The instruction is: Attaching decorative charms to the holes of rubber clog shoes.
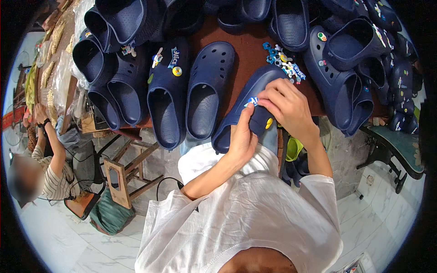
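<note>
A navy clog (pixel 261 80) leans tilted at the table's near edge, close to my body. My left hand (pixel 244 142) grips its opening from the near side, fingers partly hidden inside and thumb up by a blue-and-white shoe charm (pixel 251 101). My right hand (pixel 287 105) lies over the clog's toe, finger and thumb pinching that charm against the upper. A yellow charm (pixel 269 123) sits on the clog's right side. Just beyond, loose charms (pixel 282 58) lie heaped. Left of my hands stand a clog without charms (pixel 210 86) and a clog with several charms (pixel 166 98).
Many navy clogs (pixel 334 77) crowd the brown tabletop (pixel 252 38) at left, back and right. A wooden stool (pixel 119 182) stands lower left, near another person (pixel 57 168) working at a side table. A green-topped table (pixel 396 145) is at right; a lime-green clog (pixel 293 149) is below.
</note>
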### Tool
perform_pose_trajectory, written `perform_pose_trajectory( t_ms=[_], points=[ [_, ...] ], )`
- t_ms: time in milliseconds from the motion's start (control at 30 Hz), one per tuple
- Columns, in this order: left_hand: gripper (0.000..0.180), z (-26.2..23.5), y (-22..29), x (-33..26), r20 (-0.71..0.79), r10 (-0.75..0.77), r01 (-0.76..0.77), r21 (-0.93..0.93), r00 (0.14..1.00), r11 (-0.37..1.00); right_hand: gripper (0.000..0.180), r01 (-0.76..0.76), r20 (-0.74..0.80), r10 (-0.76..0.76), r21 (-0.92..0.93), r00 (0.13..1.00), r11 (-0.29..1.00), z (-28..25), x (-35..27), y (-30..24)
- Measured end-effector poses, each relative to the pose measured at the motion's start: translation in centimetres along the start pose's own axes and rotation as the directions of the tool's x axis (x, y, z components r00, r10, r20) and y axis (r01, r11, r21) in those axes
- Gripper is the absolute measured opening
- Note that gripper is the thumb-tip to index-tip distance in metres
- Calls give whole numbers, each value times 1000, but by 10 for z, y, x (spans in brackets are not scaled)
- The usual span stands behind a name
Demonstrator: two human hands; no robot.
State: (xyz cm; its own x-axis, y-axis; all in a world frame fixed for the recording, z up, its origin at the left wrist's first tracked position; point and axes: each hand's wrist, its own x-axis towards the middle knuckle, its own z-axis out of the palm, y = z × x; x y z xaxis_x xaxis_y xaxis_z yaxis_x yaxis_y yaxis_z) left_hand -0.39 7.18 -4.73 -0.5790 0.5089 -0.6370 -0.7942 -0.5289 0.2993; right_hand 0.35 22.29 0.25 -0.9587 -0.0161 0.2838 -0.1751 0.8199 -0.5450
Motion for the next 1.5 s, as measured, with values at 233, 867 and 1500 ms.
perform_pose_trajectory(
  t_ms=[233,867,1500],
  points=[
    [34,-2,2,2,32,-68,69,-38,997,997,19,72,-47,-72,7,996,997,5,-7,5],
    [30,-4,-2,2,-136,29,-20,67,990,998,37,52,-96,-52,4,994,999,25,-27,-4],
    [30,3,-3,-2,-127,58,-45,103,990,994,37,-282,-349,297,93,889,955,27,-39,-1]
  ],
)
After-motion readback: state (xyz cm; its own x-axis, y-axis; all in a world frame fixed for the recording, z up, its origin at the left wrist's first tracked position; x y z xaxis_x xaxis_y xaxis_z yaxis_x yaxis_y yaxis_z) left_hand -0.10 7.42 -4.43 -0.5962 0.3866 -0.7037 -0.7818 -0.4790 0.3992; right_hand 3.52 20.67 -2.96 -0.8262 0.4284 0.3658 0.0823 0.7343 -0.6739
